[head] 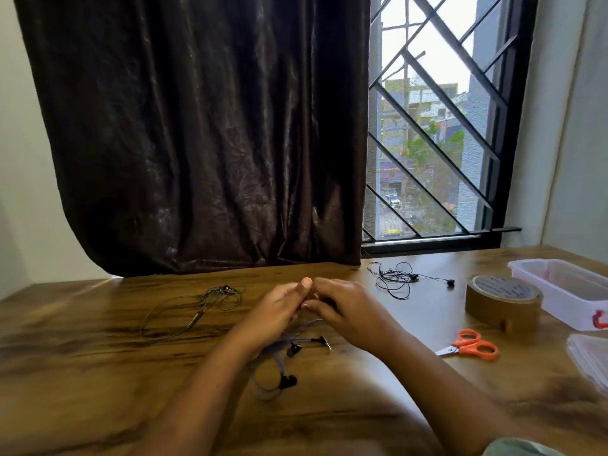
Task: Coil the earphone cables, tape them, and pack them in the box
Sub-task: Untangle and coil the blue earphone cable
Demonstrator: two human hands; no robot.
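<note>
Counter (98, 357) centre: left hand (274, 312) and right hand (347, 307) meet, fingers touching. Each grip is clenched on the purple earphones (293, 349), though blur hides the exact pinch. The cable drops to 6 o'clock, where the buds and plug lie on the wood. Grey earphones (223, 291) lie at 9 o'clock, black earphones (394, 278) at 1 o'clock near the far edge. Tape (503, 301), scissors (473, 348) and box (559, 284) crowd 3 o'clock, the box nearest the right edge. Bare wood spreads at 7 and 5 o'clock.

Bare forearms reach forward; left hand (278, 312) and right hand (348, 307) meet, fingers curled, pinching a thin purple earphone cable (302, 340) between them.
</note>
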